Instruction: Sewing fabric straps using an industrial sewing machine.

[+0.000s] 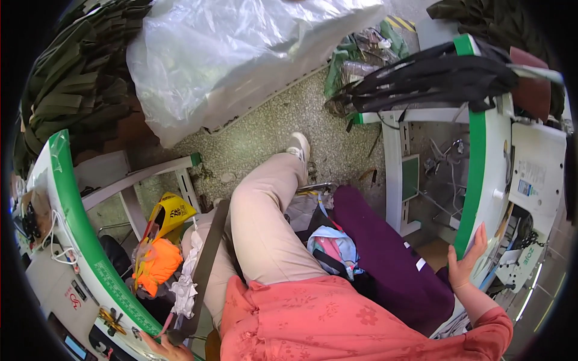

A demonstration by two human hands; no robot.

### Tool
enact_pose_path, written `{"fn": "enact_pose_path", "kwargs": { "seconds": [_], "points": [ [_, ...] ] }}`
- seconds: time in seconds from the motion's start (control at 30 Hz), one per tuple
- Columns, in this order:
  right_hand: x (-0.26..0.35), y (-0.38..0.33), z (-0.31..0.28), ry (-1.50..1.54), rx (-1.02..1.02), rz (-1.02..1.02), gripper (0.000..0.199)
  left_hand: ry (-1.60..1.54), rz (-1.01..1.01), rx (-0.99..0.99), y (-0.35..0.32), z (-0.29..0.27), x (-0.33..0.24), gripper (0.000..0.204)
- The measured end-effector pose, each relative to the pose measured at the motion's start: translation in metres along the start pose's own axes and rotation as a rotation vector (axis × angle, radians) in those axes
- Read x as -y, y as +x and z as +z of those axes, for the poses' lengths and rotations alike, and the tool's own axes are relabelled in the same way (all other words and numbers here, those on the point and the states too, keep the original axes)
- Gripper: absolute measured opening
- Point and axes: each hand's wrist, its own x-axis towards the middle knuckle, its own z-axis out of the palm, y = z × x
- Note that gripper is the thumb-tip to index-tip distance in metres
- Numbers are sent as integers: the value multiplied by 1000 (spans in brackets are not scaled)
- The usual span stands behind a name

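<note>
You sit on a speckled floor [289, 120] between two green-edged sewing tables — no piece lies under either hand yet. Your right hand [465, 260] rests open, empty, against the right table's edge [475, 180]. Your left hand [168, 346] curls around a dark strap [205, 265] beside the left table [78, 222].

Left hand [165, 347] cut off by bottom edge, grip on dark grey fabric strap [205, 265] unclear. Clear plastic bag [229, 54] cropped at top edge. Grey sewing machine [536, 180], far right, partly lost in dark rim.
</note>
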Motion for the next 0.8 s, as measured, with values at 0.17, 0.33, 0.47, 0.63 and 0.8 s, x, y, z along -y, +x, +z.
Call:
{"fn": "enact_pose_path", "kwargs": {
  "seconds": [0.17,0.33,0.47,0.63,0.8],
  "points": [
    [6,3,-26,21,22,8,87,-82,-194,8,-18,-12,22,30],
    [4,7,-62,44,25,10,88,-218,-358,-24,-10,-52,14,30],
    [4,4,-94,57,9,7,89,-56,-136,41,0,-82,19,28],
    [-1,7,-99,90,2,-15,90,94,-148,27,-9,-85,9,47],
    [-6,-6,-83,60,-28,-8,91,-365,-484,49,5,-102,-23,62]
  ]
}}
